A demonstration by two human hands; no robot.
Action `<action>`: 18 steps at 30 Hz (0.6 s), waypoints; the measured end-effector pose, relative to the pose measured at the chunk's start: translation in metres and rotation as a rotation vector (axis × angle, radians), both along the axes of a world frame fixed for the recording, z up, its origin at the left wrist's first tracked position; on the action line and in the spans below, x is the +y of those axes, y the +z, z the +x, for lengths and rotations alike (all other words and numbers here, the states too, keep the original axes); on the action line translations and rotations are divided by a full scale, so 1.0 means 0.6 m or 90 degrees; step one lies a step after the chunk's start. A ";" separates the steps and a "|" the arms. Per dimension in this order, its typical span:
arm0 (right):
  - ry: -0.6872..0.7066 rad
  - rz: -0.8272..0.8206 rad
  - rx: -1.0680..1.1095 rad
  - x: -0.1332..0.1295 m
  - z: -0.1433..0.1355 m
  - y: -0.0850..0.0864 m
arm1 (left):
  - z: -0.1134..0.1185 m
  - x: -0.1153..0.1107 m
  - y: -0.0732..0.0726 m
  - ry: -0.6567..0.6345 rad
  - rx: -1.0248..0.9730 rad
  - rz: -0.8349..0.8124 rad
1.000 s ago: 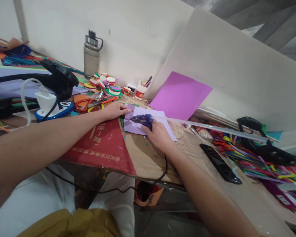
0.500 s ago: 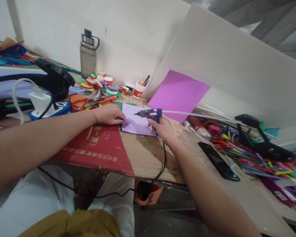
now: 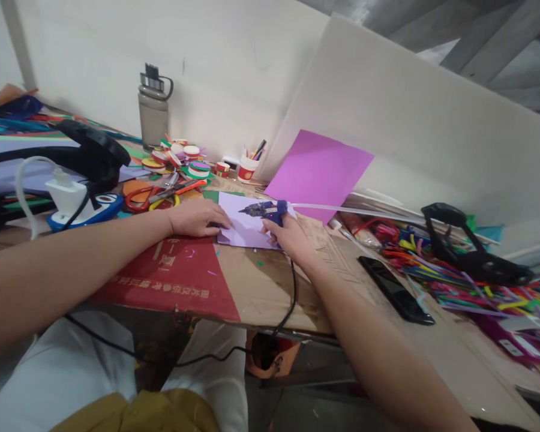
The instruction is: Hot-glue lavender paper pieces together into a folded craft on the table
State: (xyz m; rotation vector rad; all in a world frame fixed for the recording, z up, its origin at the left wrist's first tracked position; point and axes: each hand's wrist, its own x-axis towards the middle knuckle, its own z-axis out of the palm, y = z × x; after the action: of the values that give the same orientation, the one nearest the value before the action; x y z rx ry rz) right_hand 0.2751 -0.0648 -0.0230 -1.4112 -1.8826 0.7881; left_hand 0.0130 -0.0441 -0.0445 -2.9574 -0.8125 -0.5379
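Note:
A lilac sheet of paper (image 3: 239, 235) lies on the cardboard table cover. My left hand (image 3: 200, 218) rests at the sheet's left edge, fingertips on the paper and fingers curled round something small and dark that I cannot make out. Over the right part of the sheet, my right hand (image 3: 290, 233) grips a dark blue glue gun (image 3: 273, 211). Its nozzle points left above the paper. A long pale glue stick (image 3: 355, 208) extends from its back to the right, and a black cable hangs below it.
Scissors (image 3: 139, 198), rolled paper pieces, a bottle (image 3: 153, 111) and a pen cup (image 3: 247, 169) stand behind my left arm. A white charger (image 3: 71, 195) is further left. A magenta sheet (image 3: 321, 171) leans behind; a phone (image 3: 396, 290) and colourful strips lie right.
The whole view has shifted slightly. My left fingers lie a little flatter and further onto the paper; the glue gun remains in my right hand above the sheet.

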 end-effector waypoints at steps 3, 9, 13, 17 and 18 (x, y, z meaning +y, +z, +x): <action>0.011 -0.008 0.021 -0.002 -0.002 0.001 | 0.000 0.000 -0.001 0.006 0.001 0.005; 0.005 -0.017 0.023 -0.006 -0.007 0.004 | -0.002 -0.009 -0.001 0.049 0.053 0.030; 0.008 -0.012 0.021 -0.006 -0.006 0.005 | -0.001 -0.011 0.001 0.022 0.040 0.080; 0.013 -0.014 0.027 -0.003 -0.004 0.001 | 0.001 -0.008 0.003 0.008 0.048 0.113; 0.016 -0.014 0.037 -0.002 -0.004 -0.001 | 0.002 -0.008 0.004 0.014 0.056 0.121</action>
State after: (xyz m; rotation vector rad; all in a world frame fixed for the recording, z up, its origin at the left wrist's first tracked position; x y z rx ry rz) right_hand 0.2728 -0.0660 -0.0236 -1.3666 -1.8554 0.8552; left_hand 0.0140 -0.0491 -0.0422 -2.7745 -0.7397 -0.4524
